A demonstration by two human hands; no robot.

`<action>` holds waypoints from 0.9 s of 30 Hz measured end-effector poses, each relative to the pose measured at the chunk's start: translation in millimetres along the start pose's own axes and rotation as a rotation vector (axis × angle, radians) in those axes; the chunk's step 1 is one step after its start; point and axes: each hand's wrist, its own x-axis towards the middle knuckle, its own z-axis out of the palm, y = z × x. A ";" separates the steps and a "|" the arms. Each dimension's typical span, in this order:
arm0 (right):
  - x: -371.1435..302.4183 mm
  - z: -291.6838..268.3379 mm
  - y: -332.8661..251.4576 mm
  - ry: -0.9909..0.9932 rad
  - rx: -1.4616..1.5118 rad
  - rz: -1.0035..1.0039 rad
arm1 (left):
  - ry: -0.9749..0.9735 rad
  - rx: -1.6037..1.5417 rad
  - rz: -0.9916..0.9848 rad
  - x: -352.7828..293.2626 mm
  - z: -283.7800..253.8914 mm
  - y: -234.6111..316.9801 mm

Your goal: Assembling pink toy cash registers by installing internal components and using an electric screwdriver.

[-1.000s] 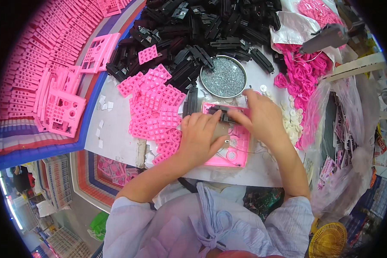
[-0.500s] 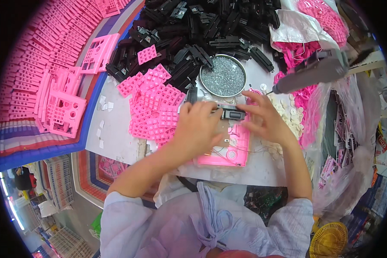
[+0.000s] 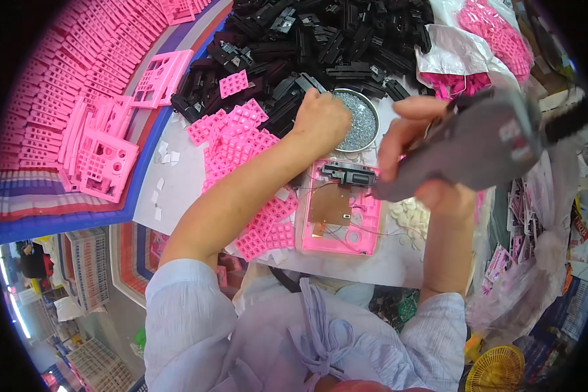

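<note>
My left hand point(image 3: 321, 122) is closed at the left side of a round dish point(image 3: 376, 124) of small silver screws point(image 3: 358, 121); its fingertips are hidden. In my right hand point(image 3: 398, 138) is a grey electric screwdriver point(image 3: 470, 153), slightly blurred, its front end pointing left and down toward the work. Below lies a pink plastic housing point(image 3: 367, 222), with a brown circuit board point(image 3: 330, 204) and thin wires in it. A black mechanism part point(image 3: 351, 174) sits across the housing's far end, close to the driver's tip.
Pink keypad pieces point(image 3: 242, 147) lie heaped left of the housing. Black parts point(image 3: 333, 46) are piled at the back. White round pieces point(image 3: 410, 219) lie to the right. Stacked pink panels point(image 3: 104, 163) fill the far left, and a plastic bag point(image 3: 460, 52) stands at the back right.
My left hand has moved from the black part up to the screw dish. My right hand has left the part and taken hold of the screwdriver, bringing it nearer the housing.
</note>
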 end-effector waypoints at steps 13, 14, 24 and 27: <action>-19.2 -11.9 58.0 0.427 -0.002 -0.034 | 0.152 0.043 0.091 -0.5 7.5 -1.8; -20.1 -12.1 58.8 0.430 0.000 -0.048 | 0.147 0.045 0.096 -1.2 6.5 -1.5; -38.4 -9.9 55.0 0.441 0.150 -0.127 | 0.158 -0.541 0.060 -34.1 -45.4 34.4; -39.7 16.4 50.1 0.377 0.341 -0.289 | 0.133 -0.673 0.072 -78.2 -59.8 55.9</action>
